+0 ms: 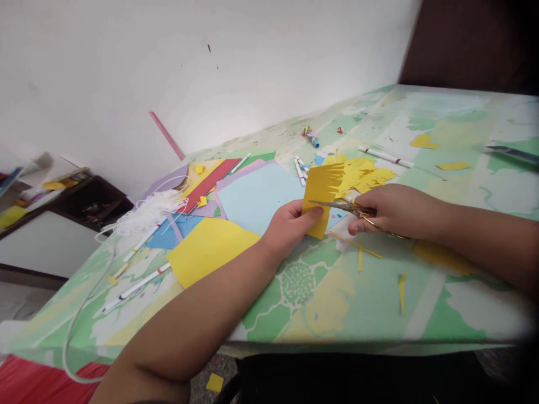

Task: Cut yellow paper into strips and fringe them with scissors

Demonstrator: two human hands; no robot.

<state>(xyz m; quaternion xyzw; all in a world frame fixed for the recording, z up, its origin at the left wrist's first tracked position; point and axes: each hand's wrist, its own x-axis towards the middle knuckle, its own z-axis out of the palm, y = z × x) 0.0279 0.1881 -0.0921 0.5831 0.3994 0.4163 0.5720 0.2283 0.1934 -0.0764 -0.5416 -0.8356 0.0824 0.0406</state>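
My left hand [293,227] pinches a yellow paper strip [315,188] near its lower part and holds it up above the table. Several slits along the strip's right edge give it a fringe at the top. My right hand [391,210] grips a pair of scissors [352,209], whose blades lie across the strip just above my left thumb. Behind the strip is a heap of yellow fringed paper [364,174]. Thin yellow offcuts [360,255] lie below the scissors.
A patterned cloth [328,303] covers the table. To the left are a yellow sheet [214,247], a light blue sheet [261,193], red paper [213,185] and tangled white string [147,210]. White sticks [385,157] lie beyond my right hand. A dark blade-like object [514,152] is at far right.
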